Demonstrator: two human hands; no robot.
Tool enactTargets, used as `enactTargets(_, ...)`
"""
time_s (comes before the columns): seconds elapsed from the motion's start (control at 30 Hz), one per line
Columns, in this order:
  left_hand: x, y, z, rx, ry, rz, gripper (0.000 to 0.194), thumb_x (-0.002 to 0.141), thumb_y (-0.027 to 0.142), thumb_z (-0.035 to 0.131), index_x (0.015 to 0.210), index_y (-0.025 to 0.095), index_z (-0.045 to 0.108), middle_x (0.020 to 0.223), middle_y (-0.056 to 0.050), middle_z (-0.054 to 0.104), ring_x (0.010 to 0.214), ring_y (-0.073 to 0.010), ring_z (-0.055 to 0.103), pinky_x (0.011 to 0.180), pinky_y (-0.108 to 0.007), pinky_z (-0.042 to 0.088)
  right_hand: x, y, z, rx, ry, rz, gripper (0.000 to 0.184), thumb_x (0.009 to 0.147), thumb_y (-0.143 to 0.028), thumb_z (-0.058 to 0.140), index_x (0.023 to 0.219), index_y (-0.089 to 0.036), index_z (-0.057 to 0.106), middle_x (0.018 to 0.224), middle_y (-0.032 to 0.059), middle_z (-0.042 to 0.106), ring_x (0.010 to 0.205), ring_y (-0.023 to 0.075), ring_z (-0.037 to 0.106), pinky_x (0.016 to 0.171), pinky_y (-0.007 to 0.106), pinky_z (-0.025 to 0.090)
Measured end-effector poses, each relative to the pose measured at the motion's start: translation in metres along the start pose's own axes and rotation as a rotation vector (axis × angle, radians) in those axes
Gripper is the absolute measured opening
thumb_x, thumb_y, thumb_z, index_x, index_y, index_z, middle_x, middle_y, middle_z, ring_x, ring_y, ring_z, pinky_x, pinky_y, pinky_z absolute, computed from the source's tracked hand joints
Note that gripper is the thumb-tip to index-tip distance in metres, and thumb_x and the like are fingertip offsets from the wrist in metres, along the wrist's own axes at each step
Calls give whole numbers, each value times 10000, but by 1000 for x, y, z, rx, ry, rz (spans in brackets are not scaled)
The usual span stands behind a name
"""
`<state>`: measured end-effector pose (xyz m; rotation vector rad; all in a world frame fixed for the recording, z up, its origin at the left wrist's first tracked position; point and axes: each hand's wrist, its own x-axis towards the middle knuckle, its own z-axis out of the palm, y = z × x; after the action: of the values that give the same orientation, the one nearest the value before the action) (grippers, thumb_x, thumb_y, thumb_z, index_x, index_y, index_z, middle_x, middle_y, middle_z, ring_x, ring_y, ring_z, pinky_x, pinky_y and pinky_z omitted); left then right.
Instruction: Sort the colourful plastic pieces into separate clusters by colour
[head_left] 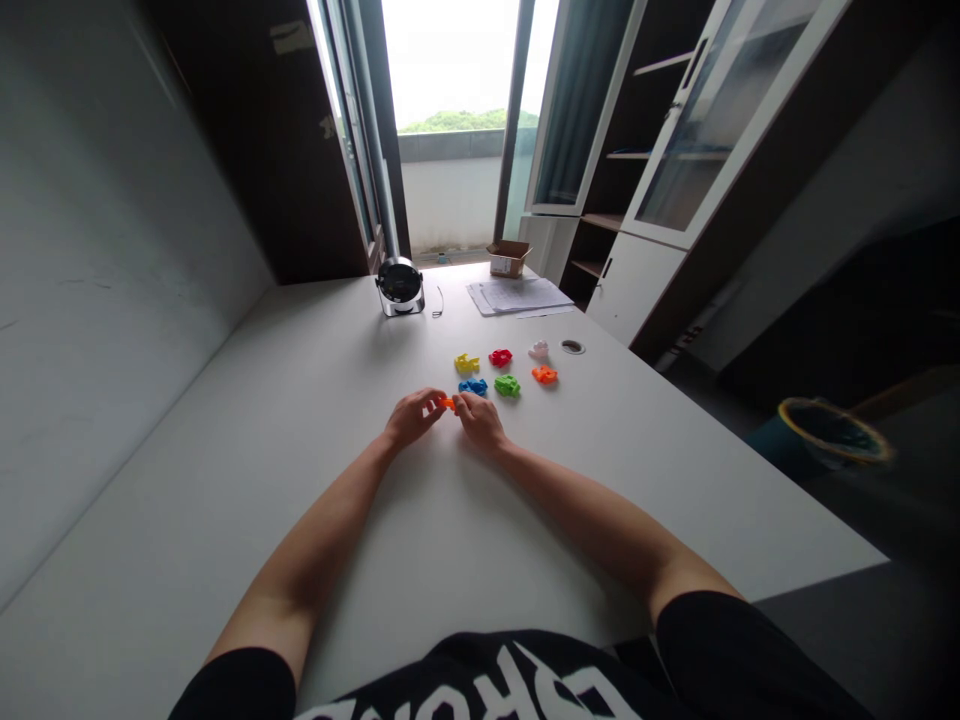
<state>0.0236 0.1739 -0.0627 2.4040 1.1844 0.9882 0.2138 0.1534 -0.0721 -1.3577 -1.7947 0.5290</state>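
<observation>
My left hand (411,417) and my right hand (482,422) meet above the white table (442,540), fingers closed on a small orange piece (448,403). Fingers cover most of it, so its kind is not clear. Just beyond my right fingertips lies a crumpled-looking blue lump (473,386), partly hidden by that hand. Beside it sits a green lump (508,385). Farther back are a yellow lump (466,363), a red one (500,357) and a pale pinkish-white one (539,349). A second orange lump (544,375) rests to the right.
A round black-and-silver device on a stand (400,287) is at the back, with a thin bent wire (439,302) nearby. Paper sheets (517,296) and an open cardboard box (508,258) occupy the far right. A cable hole (572,347) pierces the tabletop. A bin (810,440) stands beyond the right edge.
</observation>
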Motion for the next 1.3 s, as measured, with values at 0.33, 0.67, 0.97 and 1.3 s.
enactTargets(0.33,-1,0,-2,19,24,-44,194,974,343,497,1018,231,649,908,-25,714,752,-150,634,720,-268,486,-4,-5,-1,119,66,-53,281,1016,-371,391,1157,-231,589,890,27,683,765,185,615,732,298,449)
enactTargets(0.67,0,-2,-6,-96,-47,-132,195,941,296,468,883,202,627,786,-6,679,711,-150,608,661,-255,466,-3,2,5,95,40,-223,188,942,-232,514,1092,-216,627,1054,61,655,821,171,608,774,308,482)
enactTargets(0.97,-1,-1,-3,-51,16,-91,162,909,325,565,1032,229,607,917,-11,707,763,-152,646,704,-274,494,-3,-1,4,74,73,-193,144,953,-240,515,1041,-227,628,996,45,651,814,173,583,764,299,469)
enactTargets(1.3,0,6,-8,182,48,78,161,905,252,579,1064,235,602,935,-14,685,754,-149,649,770,-303,504,1,1,4,108,78,-106,141,944,-290,520,934,-212,638,934,33,656,735,158,565,715,289,452)
